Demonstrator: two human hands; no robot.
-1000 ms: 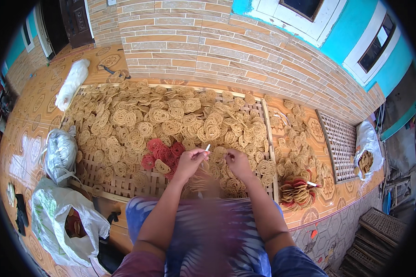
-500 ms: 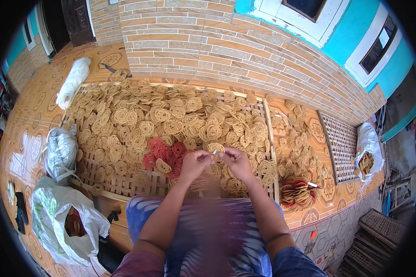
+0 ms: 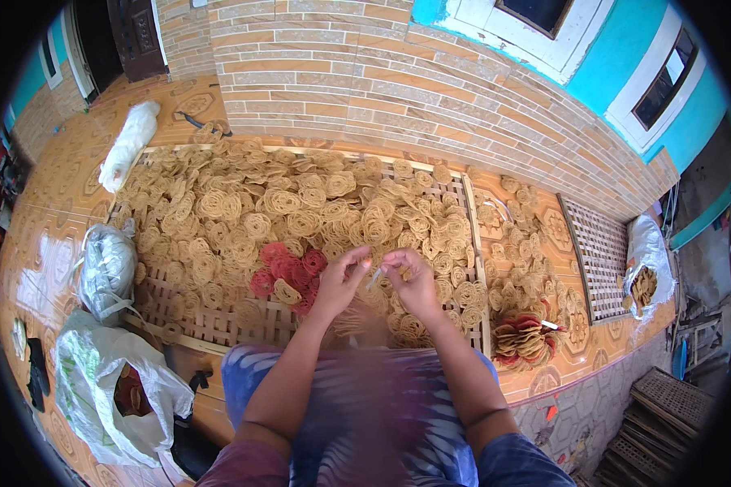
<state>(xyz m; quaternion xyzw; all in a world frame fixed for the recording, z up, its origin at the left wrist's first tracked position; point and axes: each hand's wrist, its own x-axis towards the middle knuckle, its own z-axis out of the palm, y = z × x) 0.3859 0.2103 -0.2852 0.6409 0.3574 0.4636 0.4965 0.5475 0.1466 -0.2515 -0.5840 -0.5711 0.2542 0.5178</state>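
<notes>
Over a woven bamboo tray [image 3: 261, 326] lie many tan, coiled lacy crackers [image 3: 219, 203], with a small cluster of red crackers [image 3: 294, 269] near its front middle. My left hand [image 3: 343, 282] hovers over the tray just right of the red ones, thumb and forefinger apart and nothing visible between them. Close beside it, my right hand [image 3: 412, 284] pinches a thin white strip [image 3: 374, 278] that points down toward the left hand. Tan crackers beneath my hands are partly hidden.
A bundle of tan and red crackers [image 3: 525, 339] with a white strip stands on the tiles at right, near loose crackers [image 3: 528, 272]. Plastic bags [image 3: 110, 390] line the left side. Farther right are another lattice tray [image 3: 597, 260] and a white sack [image 3: 650, 252].
My hands have moved slightly up and apart. The left fingers have come off the white strip, which now hangs from the right fingers.
</notes>
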